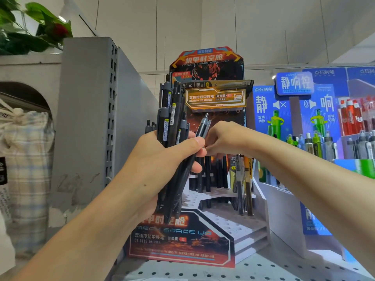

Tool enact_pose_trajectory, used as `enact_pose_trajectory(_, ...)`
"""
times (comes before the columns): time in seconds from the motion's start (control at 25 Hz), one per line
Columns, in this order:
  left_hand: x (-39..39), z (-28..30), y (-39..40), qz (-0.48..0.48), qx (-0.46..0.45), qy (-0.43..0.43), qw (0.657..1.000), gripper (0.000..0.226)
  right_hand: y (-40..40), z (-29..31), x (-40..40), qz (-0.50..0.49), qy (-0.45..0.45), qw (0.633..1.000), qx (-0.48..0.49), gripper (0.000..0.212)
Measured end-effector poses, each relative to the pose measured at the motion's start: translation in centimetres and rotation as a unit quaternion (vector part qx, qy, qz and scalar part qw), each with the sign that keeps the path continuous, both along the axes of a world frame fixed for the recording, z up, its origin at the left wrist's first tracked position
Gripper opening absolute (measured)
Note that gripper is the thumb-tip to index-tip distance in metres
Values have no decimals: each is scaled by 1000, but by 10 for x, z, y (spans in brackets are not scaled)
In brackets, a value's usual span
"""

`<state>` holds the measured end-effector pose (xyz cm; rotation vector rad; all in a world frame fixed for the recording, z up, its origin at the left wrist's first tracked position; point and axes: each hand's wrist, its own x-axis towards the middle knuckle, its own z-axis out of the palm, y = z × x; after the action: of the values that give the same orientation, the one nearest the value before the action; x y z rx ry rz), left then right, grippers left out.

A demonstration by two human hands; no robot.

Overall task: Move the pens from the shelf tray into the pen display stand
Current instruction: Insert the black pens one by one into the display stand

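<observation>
A white perforated shelf [263, 272] is carrying the orange-black pen display stand [205, 230], with a blue display [324, 110] at its 3 o'clock. The left hand [162, 165] is grasping a bundle of black pens [172, 126]; the right hand [227, 138] is pinching one grey pen [203, 126] from it.

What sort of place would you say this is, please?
Probably a stationery shop aisle: a branded pen display stand on a perforated metal shelf, a blue pen display beside it, and the left hand gripping a bundle of pens.
</observation>
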<state>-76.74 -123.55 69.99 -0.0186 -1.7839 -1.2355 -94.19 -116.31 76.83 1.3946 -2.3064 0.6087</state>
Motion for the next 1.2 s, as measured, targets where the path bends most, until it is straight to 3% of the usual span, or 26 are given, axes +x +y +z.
enact_pose_trajectory(0.08, 0, 3, 2, -2, 0, 2, 1000, 15, 10, 3, 1, 56, -2, 995, -85, 12)
enact_pose_trajectory(0.12, 0, 4, 3, -2, 4, 7, 1000, 14, 18, 6, 3, 116, -63, 983, -129, 8)
enact_pose_trajectory(0.16, -1, 6, 4, -1, 8, 12, 1000, 13, 27, 10, 5, 189, -149, 958, -156, 11)
enact_pose_trajectory(0.24, -4, 9, 7, 3, 18, 21, 1000, 11, 44, 16, 10, 336, -313, 874, -155, 16)
enact_pose_trajectory(0.28, -6, 10, 9, 0, 26, 25, 999, 10, 50, 17, 12, 384, -363, 837, -142, 18)
enact_pose_trajectory(0.36, -10, 14, 13, -12, 41, 32, 999, 9, 55, 15, 15, 426, -390, 809, -112, 31)
enact_pose_trajectory(0.44, -14, 17, 16, -18, 41, 37, 998, 9, 54, 13, 15, 430, -386, 810, -102, 36)
enact_pose_trajectory(0.52, -19, 17, 16, -12, 38, 46, 998, 11, 56, 16, 14, 417, -381, 817, -120, 26)
enact_pose_trajectory(0.76, -25, 15, 7, 24, 37, 87, 995, 16, 64, 40, -7, 311, -342, 840, -283, 16)
enact_pose_trajectory(0.84, -26, 15, 7, 15, 27, 95, 995, 15, 59, 39, -16, 258, -296, 867, -307, 17)
enact_pose_trajectory(1.0, -29, 15, 8, -5, 18, 99, 995, 16, 43, 28, -29, 156, -177, 936, -261, 17)
enact_pose_trajectory(1.2, -34, 11, 3, 17, -10, 105, 994, 16, 21, 15, -38, 99, -136, 969, -183, 15)
